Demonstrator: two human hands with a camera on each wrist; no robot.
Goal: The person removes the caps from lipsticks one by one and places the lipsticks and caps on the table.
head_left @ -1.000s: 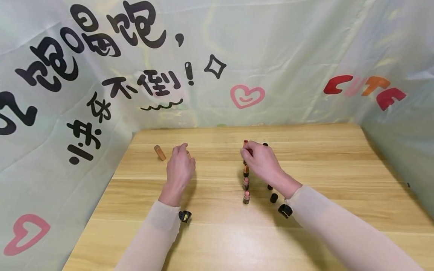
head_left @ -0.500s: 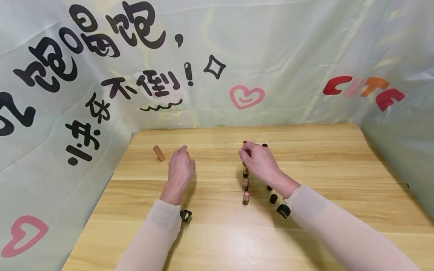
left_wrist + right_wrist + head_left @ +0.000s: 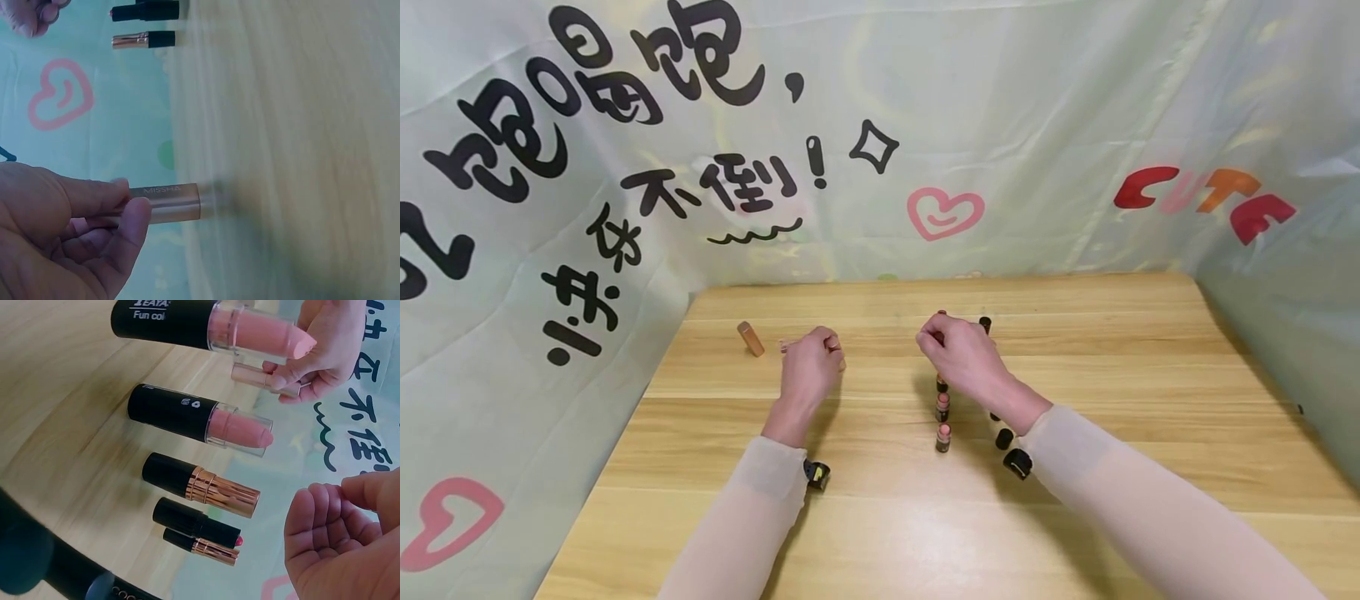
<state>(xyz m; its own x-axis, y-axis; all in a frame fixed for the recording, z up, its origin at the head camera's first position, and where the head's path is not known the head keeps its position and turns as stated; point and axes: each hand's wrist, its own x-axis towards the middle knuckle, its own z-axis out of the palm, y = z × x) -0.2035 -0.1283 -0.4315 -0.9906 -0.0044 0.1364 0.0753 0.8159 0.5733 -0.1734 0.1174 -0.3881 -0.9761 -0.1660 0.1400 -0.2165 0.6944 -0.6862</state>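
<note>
1. Left hand (image 3: 811, 367): thumb and finger pinch a rose-gold tube (image 3: 165, 205), "MISSHA" lettering readable in the left-wrist view. Head view mostly hides the tube behind the hand.
2. Right hand (image 3: 958, 346): fingers loosely curled, thumb tip close to them, narrow gap, nothing seen held. Left-wrist view has its fingertips higher than the nearby lipstick tops, looks clear of them.
3. Key relation: tube's long axis is about upright, lower end at or just above the table (image 3: 880, 542); contact can't be told. Left hand has it; right hand is well apart, off to its right.
4. Lipstick row stands upright below the right hand and back toward the person: front pink lipstick (image 3: 194, 328), second pink lipstick (image 3: 200, 419), rose-gold lipstick (image 3: 203, 487), black lipstick (image 3: 194, 522), small rose-gold lipstick (image 3: 206, 547). Right hand is nearer to all of these. Tube axis roughly parallel to theirs.
5. Beyond the left hand, to its left: an orange-brown tube (image 3: 750, 339), apart from the fingers.
6. Under the right wrist: a small black cap (image 3: 1004, 439), right of the row.
</note>
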